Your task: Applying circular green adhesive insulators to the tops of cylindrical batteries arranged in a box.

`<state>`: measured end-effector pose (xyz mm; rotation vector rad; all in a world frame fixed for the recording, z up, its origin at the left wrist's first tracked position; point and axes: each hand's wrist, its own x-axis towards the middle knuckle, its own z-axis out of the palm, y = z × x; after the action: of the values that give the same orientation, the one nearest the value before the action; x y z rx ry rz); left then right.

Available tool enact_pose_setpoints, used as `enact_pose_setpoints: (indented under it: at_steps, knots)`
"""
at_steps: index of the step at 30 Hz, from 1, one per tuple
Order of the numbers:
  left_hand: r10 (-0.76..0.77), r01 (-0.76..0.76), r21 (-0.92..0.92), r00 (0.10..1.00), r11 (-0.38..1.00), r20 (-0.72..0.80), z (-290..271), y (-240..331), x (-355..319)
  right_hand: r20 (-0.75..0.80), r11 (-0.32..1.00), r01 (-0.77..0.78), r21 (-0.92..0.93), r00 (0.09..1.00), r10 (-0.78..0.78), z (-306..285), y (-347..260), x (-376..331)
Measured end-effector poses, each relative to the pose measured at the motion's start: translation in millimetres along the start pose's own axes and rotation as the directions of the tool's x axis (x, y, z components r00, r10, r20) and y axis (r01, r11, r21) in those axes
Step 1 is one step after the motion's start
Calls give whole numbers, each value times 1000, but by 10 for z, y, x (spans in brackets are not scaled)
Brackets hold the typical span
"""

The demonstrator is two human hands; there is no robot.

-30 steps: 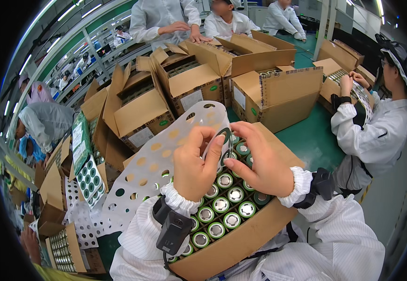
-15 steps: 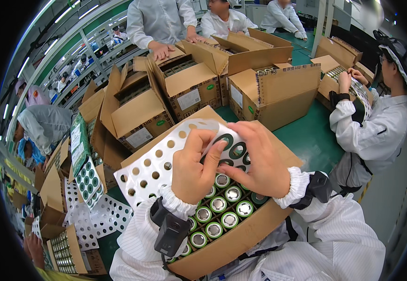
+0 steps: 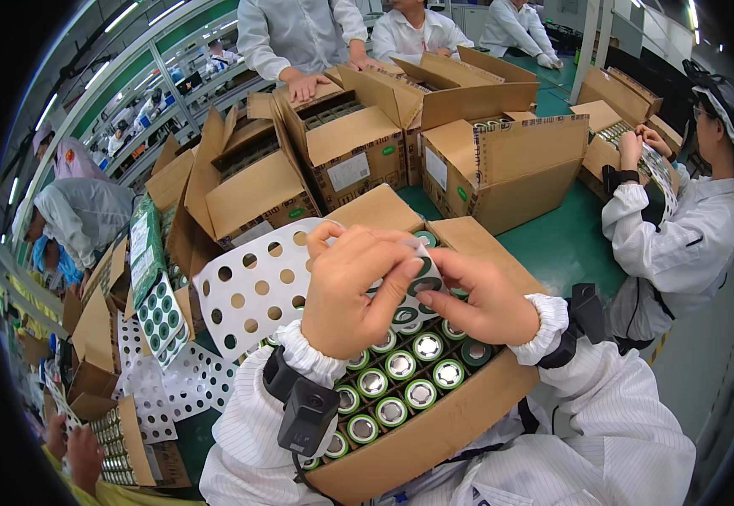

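Note:
Above an open cardboard box [image 3: 439,432] of upright cylindrical battery cells [image 3: 401,364] with bright green rims, both my hands meet on a white sticker sheet [image 3: 240,287]. My left hand [image 3: 354,282] is closed on the sheet, whose left part is punched with round holes and spreads out flat. The end between my hands is bent over and still carries dark green ring stickers [image 3: 424,268]. My right hand [image 3: 489,302] pinches this bent end by a ring, thumb and fingers together. Whether that ring is partly lifted I cannot tell. Some cells are hidden under my hands.
Several open cartons [image 3: 350,152] of cells stand across the green table [image 3: 544,244]. To the left lie used perforated sheets [image 3: 152,396], a sheet of green rings [image 3: 163,319] and a green package [image 3: 143,249]. A co-worker [image 3: 679,219] handles a sheet at the right; others stand behind.
My hands have drawn closer together and the sheet's ringed end is bent more tightly between them. My right hand has shifted slightly right. The whole view has shifted a little.

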<state>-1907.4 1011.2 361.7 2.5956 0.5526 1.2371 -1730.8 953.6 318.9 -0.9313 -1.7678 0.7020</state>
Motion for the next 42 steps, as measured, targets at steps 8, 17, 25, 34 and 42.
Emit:
enact_pose_setpoints:
  at_steps: [8,17,25,34,42]
  knots:
    - [-162,145,-79,936,986,-313,14,9,-36,-177,983,157,-95,969,-172,-7,-11,47]
    - [-154,134,-79,926,988,-346,34,3,-30,-274,986,57,-159,956,-100,40,-33,21]
    - [-217,196,-97,921,976,-325,13,23,-36,-292,943,70,-324,941,-170,-1,-38,-28]
    - [-286,197,-267,890,943,-355,85,-36,-58,-330,988,32,-153,940,-82,4,-105,-36]
    - [-297,266,-208,945,941,-136,116,43,-68,-226,956,9,-292,971,-78,-34,-77,-35]
